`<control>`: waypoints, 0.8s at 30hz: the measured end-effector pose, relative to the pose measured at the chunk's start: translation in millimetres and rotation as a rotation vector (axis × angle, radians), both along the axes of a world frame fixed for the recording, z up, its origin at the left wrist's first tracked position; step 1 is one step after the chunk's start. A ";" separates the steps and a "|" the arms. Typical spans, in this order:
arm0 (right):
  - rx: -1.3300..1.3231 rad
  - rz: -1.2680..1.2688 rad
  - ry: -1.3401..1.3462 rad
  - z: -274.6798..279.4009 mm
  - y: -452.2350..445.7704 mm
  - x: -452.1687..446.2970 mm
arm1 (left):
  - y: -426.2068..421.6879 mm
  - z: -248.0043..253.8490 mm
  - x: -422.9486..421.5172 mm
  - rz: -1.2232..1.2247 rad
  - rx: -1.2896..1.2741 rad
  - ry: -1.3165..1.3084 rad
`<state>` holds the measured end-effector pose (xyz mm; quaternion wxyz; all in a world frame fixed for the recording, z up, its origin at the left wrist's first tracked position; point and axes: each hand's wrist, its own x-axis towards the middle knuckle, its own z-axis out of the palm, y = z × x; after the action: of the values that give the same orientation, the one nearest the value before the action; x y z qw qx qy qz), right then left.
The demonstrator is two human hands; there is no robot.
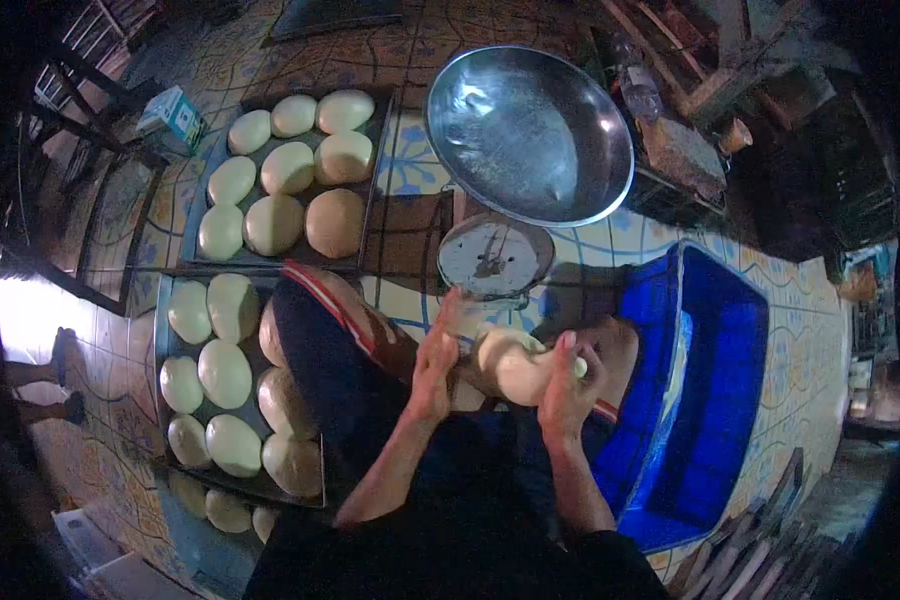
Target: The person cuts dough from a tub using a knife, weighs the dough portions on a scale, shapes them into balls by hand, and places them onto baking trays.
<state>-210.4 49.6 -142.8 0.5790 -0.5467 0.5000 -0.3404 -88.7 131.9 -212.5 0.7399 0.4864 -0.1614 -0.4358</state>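
Trays (255,357) give the most to spoil: the left thigh (310,350) juts over the nearer one's inner row of lumps (290,462), and a careless shift of the leg could smear or flatten them. Next in size, the wide metal basin (530,140) seems to sit on the dial scale (497,255); an arm or knee catching its overhanging rim might tip it. Smaller, but likeliest to slip, is the soft pale ball (516,374), probably dough, held above the lap. The right hand (562,400) has its fingers curled around one side, so too hard a squeeze could misshape it and a slack hold could let it sag. The left hand (436,365) is spread flat, fingers extended beside the ball; whether they touch, I cannot tell.

Around all this, the tiled floor (795,290) runs out to every side. A blue crate (650,330) stands close by the right knee (620,345), hemming in that side, while the thigh blocks the straight path to the nearer tray. Beyond the trays, well away, sits a small carton (172,120).
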 end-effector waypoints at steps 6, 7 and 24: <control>-0.101 0.442 -0.152 6.4 6.5 11.6 | 25.0 4.1 0.9 -0.029 -0.048 0.384; -0.253 0.523 -0.096 12.8 8.7 18.2 | 23.1 0.0 2.6 -0.061 0.086 0.187; -0.090 0.774 0.111 32.9 28.8 24.1 | 47.1 18.1 4.5 0.102 -0.314 0.095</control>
<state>-186.3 78.4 -110.0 0.6122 -0.7371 0.2721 -0.0886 -84.2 179.0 -194.4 0.8347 0.3513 -0.1673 -0.3896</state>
